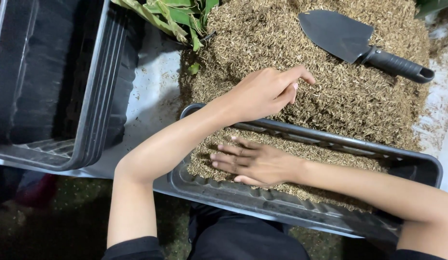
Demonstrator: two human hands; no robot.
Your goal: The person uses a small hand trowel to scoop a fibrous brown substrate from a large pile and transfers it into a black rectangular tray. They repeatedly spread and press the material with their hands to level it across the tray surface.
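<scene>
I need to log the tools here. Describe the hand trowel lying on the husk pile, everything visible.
The hand trowel lies flat on top of the pile of dry, tan husks, toward the upper right. Its blade is dark grey, metal-looking, broad with a pointed tip aimed left and slightly up, and mostly free of husks. A black, ribbed handle runs right and down, ending in a hollow-looking butt. Neither hand touches it; the left hand rests on the husks well to its lower left.

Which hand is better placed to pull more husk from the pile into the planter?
Probably the left hand: it already rests on the husk pile, just beyond the planter rim. The right hand lies flat inside the planter.
</scene>
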